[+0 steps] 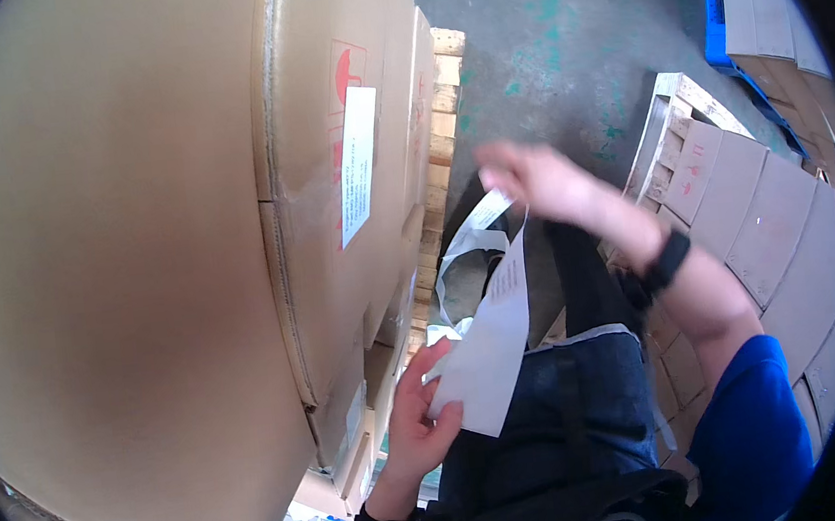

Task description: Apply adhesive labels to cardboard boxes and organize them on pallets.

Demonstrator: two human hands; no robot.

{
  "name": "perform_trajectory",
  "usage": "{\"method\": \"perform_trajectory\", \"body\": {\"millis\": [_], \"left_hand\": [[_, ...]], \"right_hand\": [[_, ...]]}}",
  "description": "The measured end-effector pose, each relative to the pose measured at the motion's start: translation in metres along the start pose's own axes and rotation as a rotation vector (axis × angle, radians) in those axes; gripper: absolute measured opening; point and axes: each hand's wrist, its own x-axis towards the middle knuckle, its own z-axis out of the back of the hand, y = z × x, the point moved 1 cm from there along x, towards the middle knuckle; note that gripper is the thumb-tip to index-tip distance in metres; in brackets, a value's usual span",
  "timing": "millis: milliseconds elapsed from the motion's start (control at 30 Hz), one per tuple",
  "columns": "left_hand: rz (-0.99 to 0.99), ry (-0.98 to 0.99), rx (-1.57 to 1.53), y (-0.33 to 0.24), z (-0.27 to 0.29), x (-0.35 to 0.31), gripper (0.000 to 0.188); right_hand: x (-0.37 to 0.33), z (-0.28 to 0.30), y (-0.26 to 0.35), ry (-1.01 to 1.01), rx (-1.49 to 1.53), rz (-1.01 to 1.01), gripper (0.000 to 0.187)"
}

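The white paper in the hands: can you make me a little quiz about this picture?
1. True or false: both hands touch the white paper sheet.
2. What stands right beside the left hand? A) a stack of big cardboard boxes B) a bicycle C) a sink
3. Fill in: the right hand has a black ____ on its wrist.

Key: 1 true: the left hand holds the lower end, the right hand the top. 2 A. 3 band.

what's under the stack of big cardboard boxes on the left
A wooden pallet shows beneath and behind the cardboard boxes, standing on the concrete floor. The boxes cover most of it.
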Motion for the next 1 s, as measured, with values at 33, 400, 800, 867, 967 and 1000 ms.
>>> {"method": "perform_trajectory", "body": {"millis": [33, 400, 800, 867, 967, 1000], "left_hand": [[-0.053, -0.042, -0.037, -0.003, -0.002, -0.003, 0.067], [0.092, -0.010, -0.149, 0.050, -0.002, 0.004, 0.076], [-0.065, 0.007, 0.208, 0.021, -0.053, 0.034, 0.022], [-0.074, -0.001, 0.237, 0.013, -0.059, 0.038, 0.021], [-0.173, 0.108, 0.426, 0.007, -0.077, 0.046, 0.020], [-0.127, 0.112, 0.418, 0.007, -0.080, 0.047, 0.017]], "right_hand": [[-0.033, -0.015, 0.005, 0.285, 0.109, -0.272, 0.046], [-0.134, -0.099, 0.008, -0.105, 1.352, -0.424, 0.023], [-0.184, -0.025, 0.032, -0.237, 0.278, 0.157, 0.032], [-0.183, -0.001, 0.046, -0.354, -0.187, 0.324, 0.039], [-0.185, -0.003, 0.042, -0.370, -0.175, 0.385, 0.034], [-0.185, -0.006, 0.039, -0.322, -0.132, 0.378, 0.030]]}}
